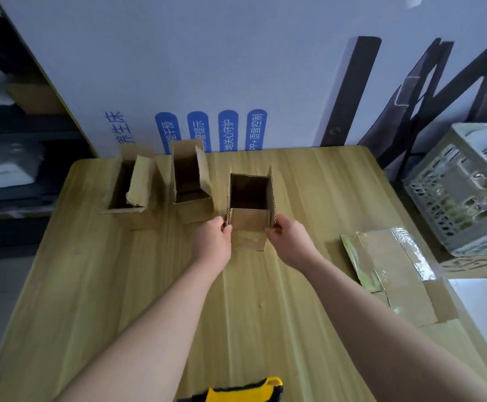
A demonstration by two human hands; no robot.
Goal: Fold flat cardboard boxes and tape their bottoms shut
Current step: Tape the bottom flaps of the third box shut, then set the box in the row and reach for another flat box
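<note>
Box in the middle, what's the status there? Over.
Left hand and right hand grip the upright box by its sides, top open. Two finished boxes stand behind-left. Flat cardboard waits at right. Nothing in the way.

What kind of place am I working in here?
Probably a small packing or stockroom corner: opened cardboard boxes stand on a wooden table, flat cardboard waits at the right, and shelves of wrapped goods fill the left.

Three brown boxes stand upright, tops open.
</note>
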